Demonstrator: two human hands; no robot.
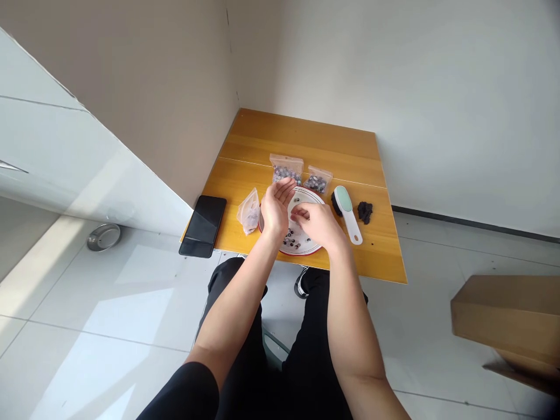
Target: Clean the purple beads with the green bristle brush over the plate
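My left hand [277, 205] is over the left part of a white plate [322, 201] with a red rim, its palm turned inward and its fingers stretched out and slightly cupped. Close to that palm, my right hand [317, 221] has thumb and fingertips pinched together; whatever is between them is too small to tell. Several small dark and coloured beads [292, 240] lie on the plate below the hands. Behind the plate are a clear zip bag [286, 166] of beads and a smaller bead bag [318, 179]. Left of my left hand stands a crumpled clear bag [249, 213].
A black phone [203, 226] lies at the wooden table's [306, 137] left edge. Right of the plate are a brush [347, 213] with a white handle and a dark clump [364, 212]. Walls stand behind and left. On the floor are a metal bowl [104, 237] and a cardboard box [507, 309].
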